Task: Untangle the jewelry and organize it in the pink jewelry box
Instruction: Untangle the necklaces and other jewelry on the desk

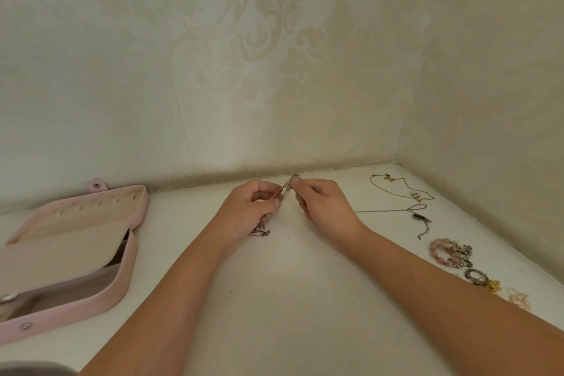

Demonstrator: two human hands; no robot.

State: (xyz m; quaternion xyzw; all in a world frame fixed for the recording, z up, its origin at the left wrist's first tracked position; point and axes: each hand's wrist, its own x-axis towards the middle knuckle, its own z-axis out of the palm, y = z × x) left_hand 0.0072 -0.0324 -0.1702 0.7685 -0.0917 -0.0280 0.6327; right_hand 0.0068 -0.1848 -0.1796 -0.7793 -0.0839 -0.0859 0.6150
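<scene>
Pinched the tangled chain [287, 189] from both sides: left hand [254, 207] and right hand [323, 203] curled tight on it, fingertips nearly touching, held just above the table [290, 284] near the back wall. Noted the loose rest of the tangle dangling under the left hand, down onto the table. Judged the main risk as pulling the two ends apart too hard: would cinch the knot tighter or snap a fine link. Flagged a second one: dragging the dangling end sideways into the silver chain [417, 217] lying just beside the right wrist, and snagging that too. Looked like a thin, sparkly, stone-set metal strand, bunched with a gold-brown bit at the lower end; could not tell how many pieces were knotted in. Found the pink jewelry box [119, 287] open, well apart on the left.
</scene>
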